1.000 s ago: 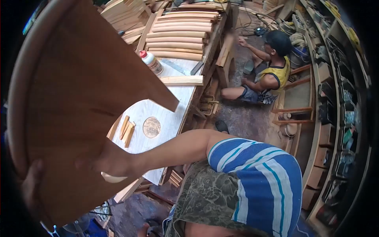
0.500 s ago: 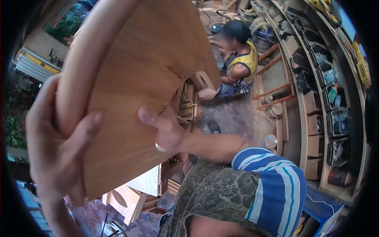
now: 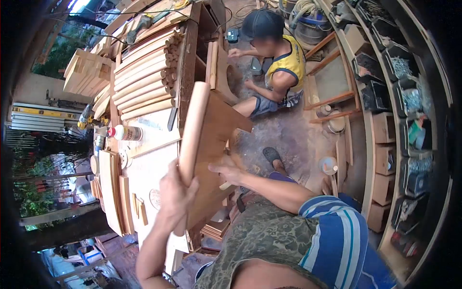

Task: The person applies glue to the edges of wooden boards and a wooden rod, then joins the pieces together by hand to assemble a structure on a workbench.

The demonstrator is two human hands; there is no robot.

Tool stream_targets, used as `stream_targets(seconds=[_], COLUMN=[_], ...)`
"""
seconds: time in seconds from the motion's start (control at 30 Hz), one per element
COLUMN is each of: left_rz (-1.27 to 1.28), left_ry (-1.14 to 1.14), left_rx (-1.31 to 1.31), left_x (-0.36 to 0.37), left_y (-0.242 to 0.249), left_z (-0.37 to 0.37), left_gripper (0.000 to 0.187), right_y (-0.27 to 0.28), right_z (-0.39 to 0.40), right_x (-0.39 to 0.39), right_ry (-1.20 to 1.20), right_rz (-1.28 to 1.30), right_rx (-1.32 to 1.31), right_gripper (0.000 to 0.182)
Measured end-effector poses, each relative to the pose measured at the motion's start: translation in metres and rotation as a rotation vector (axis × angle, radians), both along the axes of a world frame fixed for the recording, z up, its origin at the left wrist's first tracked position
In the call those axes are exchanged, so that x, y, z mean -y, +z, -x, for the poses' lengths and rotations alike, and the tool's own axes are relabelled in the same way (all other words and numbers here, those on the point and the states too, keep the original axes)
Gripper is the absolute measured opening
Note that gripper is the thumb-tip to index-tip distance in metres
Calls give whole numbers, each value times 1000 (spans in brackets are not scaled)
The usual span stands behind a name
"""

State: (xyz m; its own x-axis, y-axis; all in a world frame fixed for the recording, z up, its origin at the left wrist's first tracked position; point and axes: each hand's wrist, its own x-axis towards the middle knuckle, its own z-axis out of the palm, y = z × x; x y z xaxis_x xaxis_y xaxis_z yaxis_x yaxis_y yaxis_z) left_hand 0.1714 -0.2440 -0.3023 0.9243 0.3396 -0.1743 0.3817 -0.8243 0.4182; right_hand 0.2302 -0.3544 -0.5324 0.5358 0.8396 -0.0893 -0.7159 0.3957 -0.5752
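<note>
A brown wooden panel (image 3: pixel 214 127) with a round wooden rail (image 3: pixel 195 120) along one edge is held up in front of me. My left hand (image 3: pixel 178 192) is closed around the rail near its lower part. At the panel's cut-out edge, my right hand (image 3: pixel 226 172) grips the board, its thumb on the near face and the other fingers partly hidden. Behind the panel stands a white-topped workbench (image 3: pixel 156 161), with a stack of round wooden rods (image 3: pixel 147 77) on it.
A person in a yellow top (image 3: pixel 288 62) crouches ahead beside another wooden piece (image 3: pixel 221 72). A glue bottle (image 3: pixel 127 133) and a yellow drill (image 3: pixel 86 118) lie on the bench's far side. Shelves of bins (image 3: pixel 411 101) line the right. A dark clog (image 3: pixel 272 155) is on the floor.
The panel and rail have moved down and away from my face, with both hands still on them. The bench and stacked rods have come into view behind.
</note>
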Motion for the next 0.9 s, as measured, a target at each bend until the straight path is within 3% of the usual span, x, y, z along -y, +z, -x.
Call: stream_targets(seconds=[0.07,0.2,0.27,0.4,0.53,0.67,0.77,0.83,0.9], left_rz=[-9,-4,27,25,66,67,115,121,130], left_ry=[21,17,72,138,210,326,418,429,433], left_rx=[-44,-110,-177,-196,-385,-640,-610,-586,-571], left_x=[10,27,35,35,24,13,3,-1,-6], left_y=[-41,-102,-128,-188,-212,-225,-251,-262,-280], left_z=[-18,-46,-59,-78,-115,-147,-152,-158,-163], left_gripper=[63,70,69,72,72,65,62,62,61], right_y=[-26,-70,-93,-178,-195,-202,-230,-236,-233], right_z=[-19,-53,-65,-75,-87,-102,-106,-125,-136], right_x=[16,35,40,32,30,23,14,13,13], right_ry=[103,142,237,430,371,415,310,524,445], right_rz=[141,144,215,337,357,468,459,348,404], right_rx=[-66,-240,-494,-584,-436,-505,-435,-693,-614], right_gripper=[73,70,68,82,87,82,79,77,80])
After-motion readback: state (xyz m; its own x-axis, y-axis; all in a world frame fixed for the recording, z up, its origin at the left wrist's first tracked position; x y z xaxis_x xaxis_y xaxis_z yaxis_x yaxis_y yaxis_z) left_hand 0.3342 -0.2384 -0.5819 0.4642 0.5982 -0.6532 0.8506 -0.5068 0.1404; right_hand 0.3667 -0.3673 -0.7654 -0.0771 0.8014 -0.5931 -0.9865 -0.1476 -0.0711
